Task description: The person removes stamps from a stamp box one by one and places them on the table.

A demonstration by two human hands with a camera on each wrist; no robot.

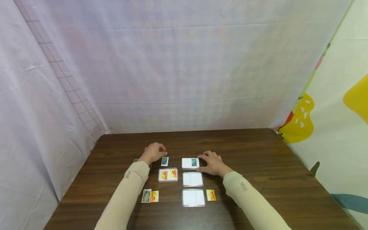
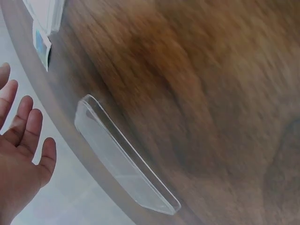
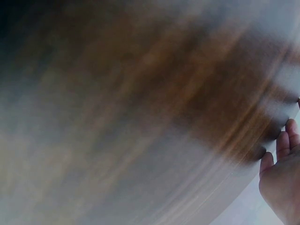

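My left hand [image 1: 153,153] hovers just behind a small blue-green stamp [image 1: 164,161], fingers loosely bent and holding nothing. In the left wrist view that stamp [image 2: 42,44] lies apart from the fingers. At the right end of the far clear case [image 1: 186,163], the thumb and a finger of my right hand [image 1: 213,163] grip its near and far edges. A blue-green stamp [image 1: 195,162] lies in that case's right half. Partly covered by my left wrist is another clear case [image 2: 126,154]. The right wrist view shows only some fingers [image 3: 281,145] and blurred table.
Two white-backed cases, the middle one [image 1: 192,179] and the near one [image 1: 193,198], line up toward me. Left of them sits a case [image 1: 168,169] with two orange stamps. Loose stamps are a green one [image 1: 146,195], an orange one [image 1: 154,196] and a yellow-orange one [image 1: 211,195].
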